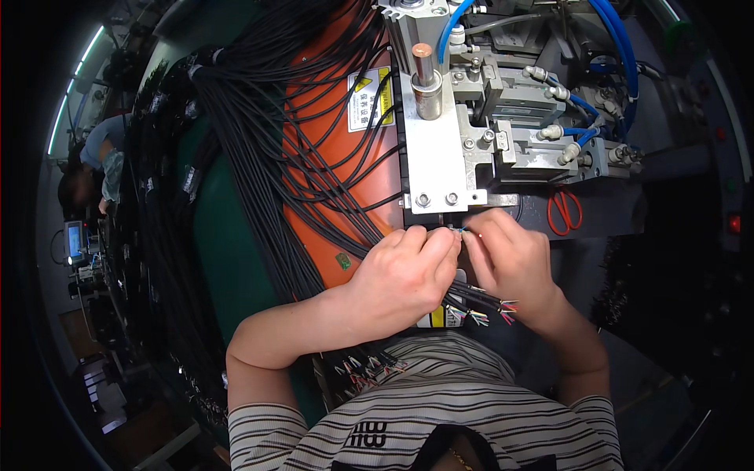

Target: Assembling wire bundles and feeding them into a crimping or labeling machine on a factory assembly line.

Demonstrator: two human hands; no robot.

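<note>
Just in front of a metal clamping fixture (437,161), my two hands meet fingertip to fingertip. My left hand (408,271) is closed, thumb and forefinger pinched at thin coloured wires (462,231). From the other side, the fingers of my right hand (510,259) pinch the same wires; the very tips are small and partly hidden. Under the left hand, several black cables (475,295) stick out to the right, their stripped ends fanned into coloured strands. The left palm hides how these cables are held.
A large bundle of black cables (259,180) runs over the orange surface (322,157) and green mat (224,243). Red-handled scissors (564,213) lie right of the fixture. Blue air hoses (620,39) loop above it. Another person (106,153) is at far left.
</note>
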